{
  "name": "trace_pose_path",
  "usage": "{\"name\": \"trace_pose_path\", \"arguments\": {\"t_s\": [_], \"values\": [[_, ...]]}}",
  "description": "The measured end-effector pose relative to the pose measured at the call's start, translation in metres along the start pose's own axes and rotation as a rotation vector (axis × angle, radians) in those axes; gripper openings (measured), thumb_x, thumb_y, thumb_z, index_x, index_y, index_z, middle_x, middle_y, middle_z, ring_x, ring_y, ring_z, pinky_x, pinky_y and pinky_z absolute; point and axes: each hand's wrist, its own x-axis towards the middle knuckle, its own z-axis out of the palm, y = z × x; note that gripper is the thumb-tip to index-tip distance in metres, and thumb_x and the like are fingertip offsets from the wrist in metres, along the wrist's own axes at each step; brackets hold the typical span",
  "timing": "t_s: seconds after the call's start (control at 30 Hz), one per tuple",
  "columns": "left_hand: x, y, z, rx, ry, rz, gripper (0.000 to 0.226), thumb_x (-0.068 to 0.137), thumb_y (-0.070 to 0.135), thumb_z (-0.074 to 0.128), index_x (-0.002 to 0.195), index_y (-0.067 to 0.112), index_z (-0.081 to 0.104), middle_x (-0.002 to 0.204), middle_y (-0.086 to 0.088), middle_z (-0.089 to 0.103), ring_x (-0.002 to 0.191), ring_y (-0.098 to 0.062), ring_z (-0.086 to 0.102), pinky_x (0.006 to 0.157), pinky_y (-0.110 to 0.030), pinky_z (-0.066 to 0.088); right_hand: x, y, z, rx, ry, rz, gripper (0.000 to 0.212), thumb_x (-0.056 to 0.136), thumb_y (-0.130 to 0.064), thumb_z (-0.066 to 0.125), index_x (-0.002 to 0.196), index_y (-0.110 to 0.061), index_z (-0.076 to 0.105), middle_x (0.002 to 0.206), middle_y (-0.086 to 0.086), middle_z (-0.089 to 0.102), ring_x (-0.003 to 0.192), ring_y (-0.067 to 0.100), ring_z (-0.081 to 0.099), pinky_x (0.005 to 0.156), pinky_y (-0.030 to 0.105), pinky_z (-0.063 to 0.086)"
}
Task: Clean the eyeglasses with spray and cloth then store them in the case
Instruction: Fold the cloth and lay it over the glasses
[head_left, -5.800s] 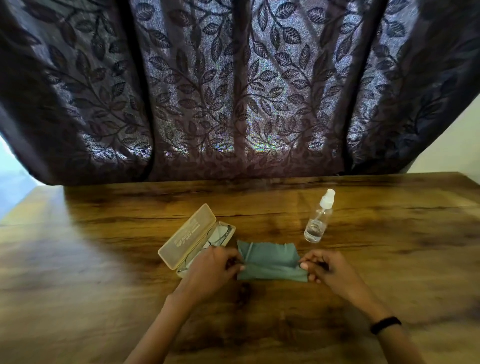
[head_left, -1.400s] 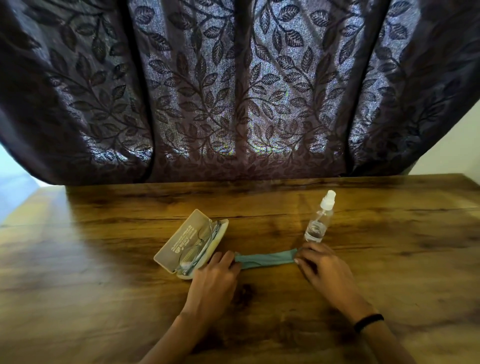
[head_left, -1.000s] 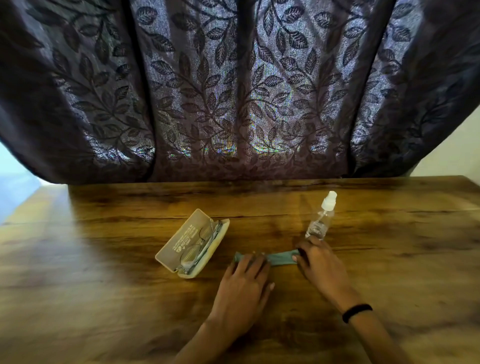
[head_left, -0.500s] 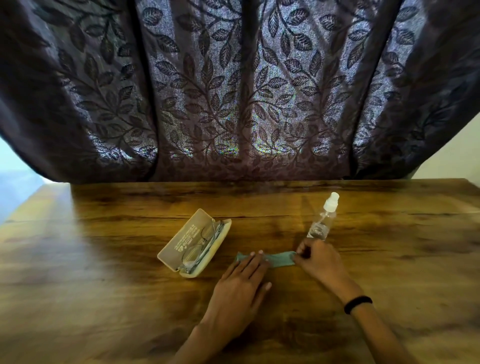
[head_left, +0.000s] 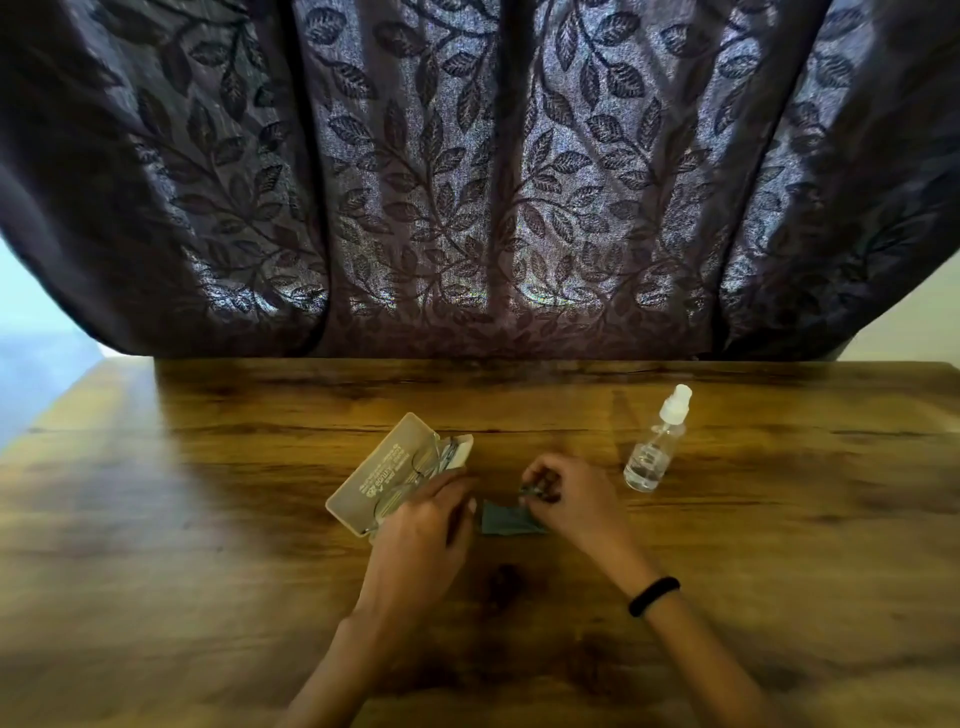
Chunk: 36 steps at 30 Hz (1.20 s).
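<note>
A beige eyeglass case lies open on the wooden table, with thin-framed eyeglasses resting inside it. The grey-green cloth, folded small, lies between my hands. My right hand pinches its upper right corner and lifts it a little off the table. My left hand rests beside the cloth's left edge, its fingers over the near end of the case; what it touches is hidden. A clear spray bottle with a white cap stands upright to the right.
A dark leaf-patterned curtain hangs along the table's far edge. The table's left edge runs diagonally at far left. A black band is on my right wrist.
The cloth has been folded from a long strip into a small piece. My right hand moved left with one end. My left hand shifted left toward the case.
</note>
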Motion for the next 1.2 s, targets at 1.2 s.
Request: {"name": "trace_pose_path", "arguments": {"t_s": [1.2], "values": [[0.04, 0.015, 0.035, 0.223, -0.292, -0.105, 0.017, 0.091, 0.029, 0.052, 0.1, 0.018, 0.06, 0.094, -0.001, 0.064, 0.081, -0.012, 0.059, 0.07, -0.025, 0.05, -0.027, 0.039, 0.016, -0.185, 0.024, -0.046, 0.03, 0.087, -0.014, 0.059, 0.114, -0.025, 0.059, 0.119, -0.006, 0.06, 0.106, 0.01, 0.057, 0.091, 0.024, 0.048]]}}
